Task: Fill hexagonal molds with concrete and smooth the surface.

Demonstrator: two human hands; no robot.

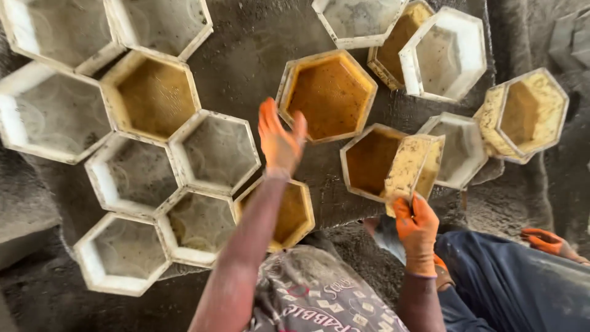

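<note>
My right hand (416, 230), in an orange glove, grips a yellow-stained hexagonal mould (413, 166) by its near edge, fingers clamped on the rim, holding it tilted on its side just above the ground, right of centre. The mould overlaps an amber-stained hexagonal mould (369, 161) lying open side up on its left and a white hexagonal mould (462, 150) on its right. My left hand (279, 140), also gloved in orange, is raised in the air with fingers apart and holding nothing, over the gap between a large orange-stained mould (329, 95) to the right and a white mould (215, 150) to the left. Beneath my left forearm sits a yellow mould (294, 212), near my patterned shirt (319, 301). On the left, a honeycomb cluster of white moulds (123, 172) lies packed edge to edge on the dark, gritty floor (246, 55), with one yellow mould (150, 95) among them. Far right, another yellow mould (528, 114) stands tilted, and further white and yellow moulds crowd the far edge. At near right, another person in dark blue trousers (510, 283) crouches beside me, an orange-gloved hand (544, 241) resting by the knee
</note>
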